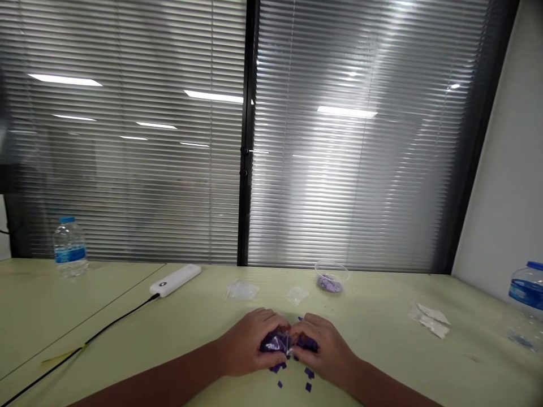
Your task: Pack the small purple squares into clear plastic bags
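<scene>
My left hand (252, 343) is closed around a small clear plastic bag (278, 342) filled with dark purple pieces. Touching the bag's right edge are the fingertips of my right hand (324, 345), which curls around more dark purple pieces (306, 342). Whether those lie inside the same bag, I cannot tell. Both hands rest low over the table, fingertips nearly meeting. Several loose purple square pieces (309, 373) are scattered on the tabletop just below them.
Behind the hands stands a clear round tub (330, 277) with pale purple pieces. Clear plastic packets (242, 290) lie nearby. A white power bank (176, 280) with a black cable (114, 321) is at left, crumpled tissue (430, 319) at right. Water bottles (70, 249) stand at both sides.
</scene>
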### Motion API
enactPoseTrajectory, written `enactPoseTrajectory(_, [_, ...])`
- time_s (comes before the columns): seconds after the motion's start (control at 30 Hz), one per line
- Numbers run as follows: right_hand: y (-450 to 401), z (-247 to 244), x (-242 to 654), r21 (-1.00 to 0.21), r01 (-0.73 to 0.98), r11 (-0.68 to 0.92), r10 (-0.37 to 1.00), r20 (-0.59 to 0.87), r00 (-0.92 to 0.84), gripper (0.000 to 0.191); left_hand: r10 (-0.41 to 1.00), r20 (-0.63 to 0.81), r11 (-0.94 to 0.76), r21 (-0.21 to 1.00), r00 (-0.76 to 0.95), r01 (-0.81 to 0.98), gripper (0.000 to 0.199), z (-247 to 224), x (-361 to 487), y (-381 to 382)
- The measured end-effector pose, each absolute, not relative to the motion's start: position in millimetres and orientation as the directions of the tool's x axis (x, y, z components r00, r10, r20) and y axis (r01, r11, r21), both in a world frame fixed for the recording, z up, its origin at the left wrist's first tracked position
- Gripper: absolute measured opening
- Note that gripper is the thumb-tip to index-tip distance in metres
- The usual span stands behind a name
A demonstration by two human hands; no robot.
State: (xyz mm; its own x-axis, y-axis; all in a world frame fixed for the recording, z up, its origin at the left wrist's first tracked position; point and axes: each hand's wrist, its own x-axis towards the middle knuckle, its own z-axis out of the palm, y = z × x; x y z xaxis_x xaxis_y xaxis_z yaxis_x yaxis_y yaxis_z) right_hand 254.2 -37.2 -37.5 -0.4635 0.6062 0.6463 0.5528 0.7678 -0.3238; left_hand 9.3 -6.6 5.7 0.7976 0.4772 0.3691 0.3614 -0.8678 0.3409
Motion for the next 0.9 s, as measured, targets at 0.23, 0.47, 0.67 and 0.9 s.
enactPoseTrajectory(0.23, [-41.2, -28.5, 253.0, -0.313, 0.565, 0.763, 0.595, 0.682, -0.426, 0.012, 0.52, 0.414, -0.851, 0.33, 0.747, 0.409, 0.031, 3.5, 8.9, -4.5])
enactPoseTrajectory(0.47, [-34.8, -32.3, 254.4, -0.388, 0.67, 0.633, 0.707, 0.643, -0.295, 0.011, 0.537, 0.434, -0.842, 0.328, 0.724, 0.428, 0.039, 3.7, 9.5, -4.3])
enactPoseTrajectory(0.67, [-32.7, -32.9, 253.3, -0.404, 0.679, 0.613, 0.74, 0.595, -0.315, 0.014, 0.563, 0.412, -0.824, 0.348, 0.717, 0.447, 0.042, 5.0, 9.1, -4.9])
enactPoseTrajectory(0.9, [-34.8, -29.8, 251.2, -0.371, 0.612, 0.698, 0.687, 0.587, -0.428, 0.013, 0.582, 0.406, -0.808, 0.39, 0.705, 0.442, 0.037, 0.2, 6.7, -3.8])
